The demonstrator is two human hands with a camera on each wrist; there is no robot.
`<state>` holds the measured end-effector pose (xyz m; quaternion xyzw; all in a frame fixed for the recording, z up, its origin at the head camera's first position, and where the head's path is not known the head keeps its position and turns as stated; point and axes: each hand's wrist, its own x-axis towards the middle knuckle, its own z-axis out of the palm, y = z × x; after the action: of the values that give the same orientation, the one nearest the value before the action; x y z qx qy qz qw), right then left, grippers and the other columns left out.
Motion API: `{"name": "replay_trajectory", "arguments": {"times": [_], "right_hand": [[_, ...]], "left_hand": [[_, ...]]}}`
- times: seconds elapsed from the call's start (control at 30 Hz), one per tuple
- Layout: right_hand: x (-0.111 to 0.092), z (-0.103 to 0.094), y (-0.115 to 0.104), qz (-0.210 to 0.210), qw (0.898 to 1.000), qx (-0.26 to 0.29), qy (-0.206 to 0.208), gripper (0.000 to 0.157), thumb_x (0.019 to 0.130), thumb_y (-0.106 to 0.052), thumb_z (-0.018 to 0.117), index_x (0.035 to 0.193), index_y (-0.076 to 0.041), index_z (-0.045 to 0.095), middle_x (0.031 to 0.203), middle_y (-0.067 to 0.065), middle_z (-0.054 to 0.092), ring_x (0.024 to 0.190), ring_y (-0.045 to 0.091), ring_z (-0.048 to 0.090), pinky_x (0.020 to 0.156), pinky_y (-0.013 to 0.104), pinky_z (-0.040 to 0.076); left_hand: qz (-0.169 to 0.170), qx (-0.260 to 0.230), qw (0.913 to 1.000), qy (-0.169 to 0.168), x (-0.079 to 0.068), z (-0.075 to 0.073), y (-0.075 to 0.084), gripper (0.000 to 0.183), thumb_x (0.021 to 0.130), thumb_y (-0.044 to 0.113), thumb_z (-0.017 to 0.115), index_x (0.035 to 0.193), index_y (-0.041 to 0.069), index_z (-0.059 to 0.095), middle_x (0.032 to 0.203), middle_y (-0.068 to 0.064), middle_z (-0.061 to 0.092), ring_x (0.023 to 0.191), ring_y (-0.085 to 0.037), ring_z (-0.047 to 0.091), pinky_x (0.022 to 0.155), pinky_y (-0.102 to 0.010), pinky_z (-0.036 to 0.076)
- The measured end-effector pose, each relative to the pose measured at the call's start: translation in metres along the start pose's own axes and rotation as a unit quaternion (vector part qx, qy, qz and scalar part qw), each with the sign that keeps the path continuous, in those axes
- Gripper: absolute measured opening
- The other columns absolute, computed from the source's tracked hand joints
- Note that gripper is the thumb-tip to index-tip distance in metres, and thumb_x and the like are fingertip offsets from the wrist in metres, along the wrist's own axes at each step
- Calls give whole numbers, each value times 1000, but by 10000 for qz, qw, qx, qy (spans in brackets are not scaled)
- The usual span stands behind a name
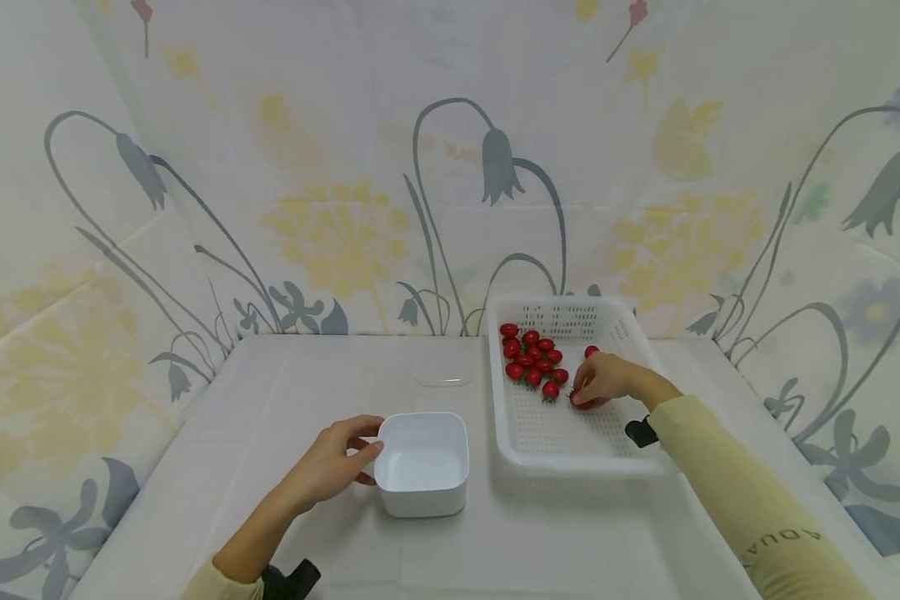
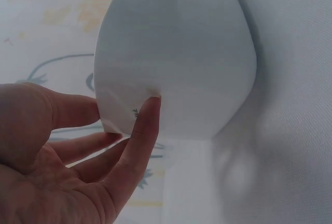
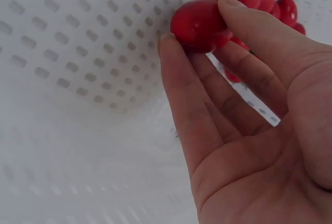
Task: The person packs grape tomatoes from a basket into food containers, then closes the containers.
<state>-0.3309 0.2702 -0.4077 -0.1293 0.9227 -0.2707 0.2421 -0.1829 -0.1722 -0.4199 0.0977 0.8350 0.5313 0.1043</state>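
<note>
In the head view, my right hand [image 1: 603, 379] reaches into a white perforated basket [image 1: 525, 460] and pinches a red cherry tomato. The right wrist view shows this tomato [image 3: 199, 25] between thumb and fingertips. Several other cherry tomatoes [image 1: 532, 358] with green stems lie grouped at the basket's left side, and one more tomato [image 1: 592, 352] shows just behind the right hand. My left hand [image 1: 337, 462] holds the left side of a square white container [image 1: 423, 502], thumb at its rim and fingers against the outer wall. Its visible inside holds nothing.
A small clear lid-like piece [image 1: 444, 380] lies behind the container, left of the basket. All of this stands on a white-covered table [image 1: 270, 392]. A floral-patterned cloth [image 1: 330, 167] hangs behind and along both sides.
</note>
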Motion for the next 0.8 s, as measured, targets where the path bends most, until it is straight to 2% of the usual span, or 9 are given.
{"name": "replay_trajectory", "arguments": {"times": [0.1, 0.4, 0.57, 0.8], "right_hand": [[-4, -3, -5, -51, 9999, 144, -23, 25, 92, -14, 75, 107, 5, 71, 97, 12, 71, 80, 16, 69, 78, 32, 63], [-22, -11, -18, -587, 9945, 867, 76, 22, 95, -11, 72, 106, 7, 70, 98, 12, 73, 86, 20, 71, 83, 37, 63], [-32, -12, -22, -687, 9933, 917, 159, 22, 95, -14, 72, 106, 5, 71, 95, 9, 74, 86, 20, 70, 85, 37, 63], [-49, -13, -37, -839, 9915, 948, 312, 29, 96, -17, 70, 114, 6, 69, 101, 11, 74, 91, 25, 72, 88, 39, 62]], "left_hand": [[-3, -18, 10000, -3, 0, 0, 1, 39, 102, 7, 59, 140, -2, 55, 136, -23, 59, 109, -31, 63, 66, -34, 64], [13, 52, 10000, -9, 2, 0, 3, 36, 102, 5, 58, 137, -2, 56, 133, -22, 61, 108, -30, 63, 66, -35, 64], [33, 56, 10000, -75, 2, -2, 3, 37, 102, 5, 59, 137, -3, 56, 133, -23, 60, 108, -30, 63, 66, -35, 65], [43, 44, 9996, -259, 3, -5, 4, 36, 102, 5, 58, 137, -4, 55, 134, -25, 59, 111, -37, 63, 67, -38, 65]]}}
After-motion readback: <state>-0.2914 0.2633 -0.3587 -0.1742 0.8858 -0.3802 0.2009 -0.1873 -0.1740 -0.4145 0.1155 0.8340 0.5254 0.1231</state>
